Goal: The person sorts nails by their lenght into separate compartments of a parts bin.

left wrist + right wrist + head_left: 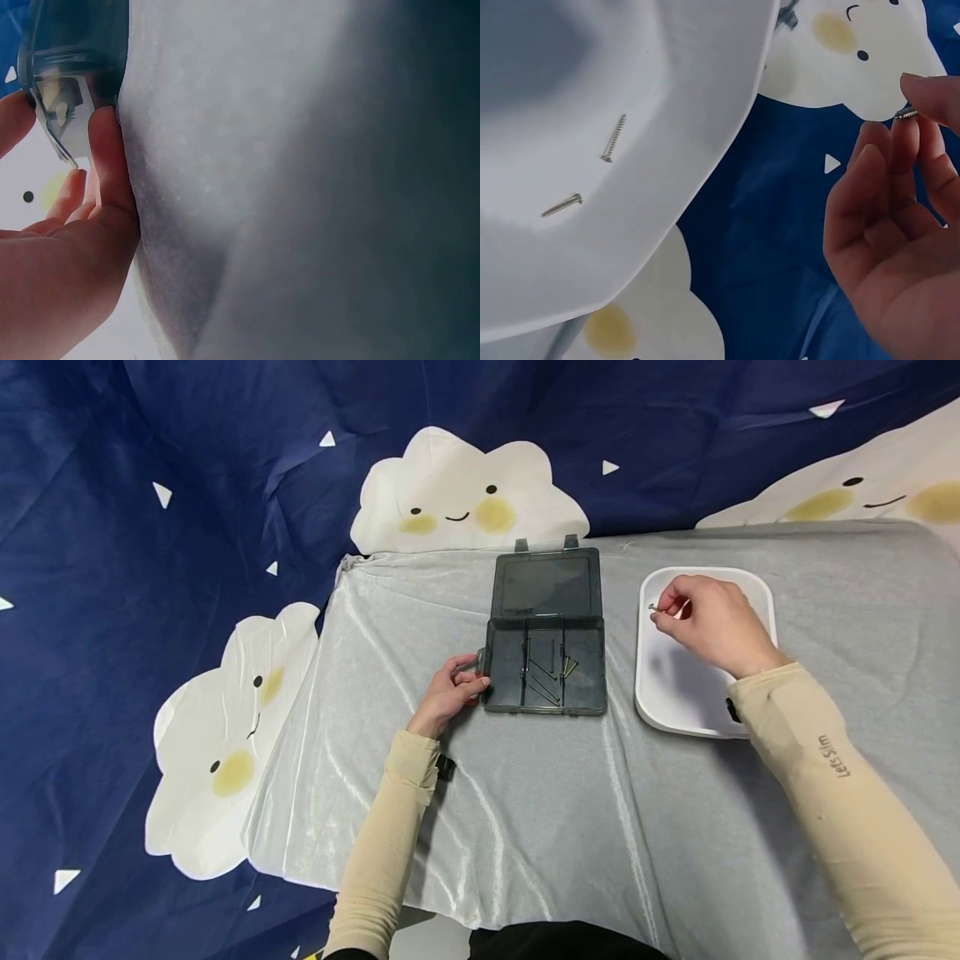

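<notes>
A dark, see-through compartment box [504, 672] lies on the grey cloth with its lid [547, 583] swung back. My left hand [447, 697] grips the box's left side by its handle [480, 660], thumb against the edge. Long dark screws [545, 692] lie in the middle compartment, and several short gold-coloured screws [571, 667] are in the right one. Over the white tray [642, 689], my right hand [712, 620] pinches a small screw [906, 113] between thumb and fingertips. Two silvery screws, one threaded upright [614, 139] and one slanted [561, 205], rest inside the tray.
Grey velvety cloth [525, 810] covers the table under the box and tray. Dark blue fabric [247, 460] printed with white clouds hangs behind and to the left. The tray stands just right of the box, a strip of cloth between them.
</notes>
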Demonstrator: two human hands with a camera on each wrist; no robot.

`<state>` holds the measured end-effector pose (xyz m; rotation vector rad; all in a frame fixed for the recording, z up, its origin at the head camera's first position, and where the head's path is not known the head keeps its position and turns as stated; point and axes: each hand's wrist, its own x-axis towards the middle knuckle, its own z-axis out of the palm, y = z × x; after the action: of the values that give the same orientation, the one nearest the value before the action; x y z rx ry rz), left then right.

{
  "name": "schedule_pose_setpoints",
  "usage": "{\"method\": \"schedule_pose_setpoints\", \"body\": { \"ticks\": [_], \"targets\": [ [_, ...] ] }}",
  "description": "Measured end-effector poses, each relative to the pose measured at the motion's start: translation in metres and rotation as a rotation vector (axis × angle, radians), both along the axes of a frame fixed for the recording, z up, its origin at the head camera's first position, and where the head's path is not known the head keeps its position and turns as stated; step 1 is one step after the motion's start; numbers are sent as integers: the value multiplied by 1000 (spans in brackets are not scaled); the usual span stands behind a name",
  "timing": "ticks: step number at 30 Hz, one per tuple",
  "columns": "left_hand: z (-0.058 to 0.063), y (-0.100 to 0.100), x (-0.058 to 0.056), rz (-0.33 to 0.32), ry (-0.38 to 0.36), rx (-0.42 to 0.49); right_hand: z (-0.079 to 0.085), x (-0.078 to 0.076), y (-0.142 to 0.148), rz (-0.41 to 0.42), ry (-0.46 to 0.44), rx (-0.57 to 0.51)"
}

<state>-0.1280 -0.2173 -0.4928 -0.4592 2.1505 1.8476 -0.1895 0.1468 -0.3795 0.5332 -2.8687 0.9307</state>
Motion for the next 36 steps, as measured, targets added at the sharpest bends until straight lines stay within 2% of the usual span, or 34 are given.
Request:
{"method": "schedule_pose_setpoints", "body": {
  "ticks": [10,24,36],
  "targets": [
    [3,0,-1,-3,-16,-10,3,7,-13,78,63,-33],
    [6,0,0,-5,-32,-18,-8,16,-35,194,112,9],
    [4,0,0,-5,-24,-1,-18,24,-46,260,21,65]
  ]
}}
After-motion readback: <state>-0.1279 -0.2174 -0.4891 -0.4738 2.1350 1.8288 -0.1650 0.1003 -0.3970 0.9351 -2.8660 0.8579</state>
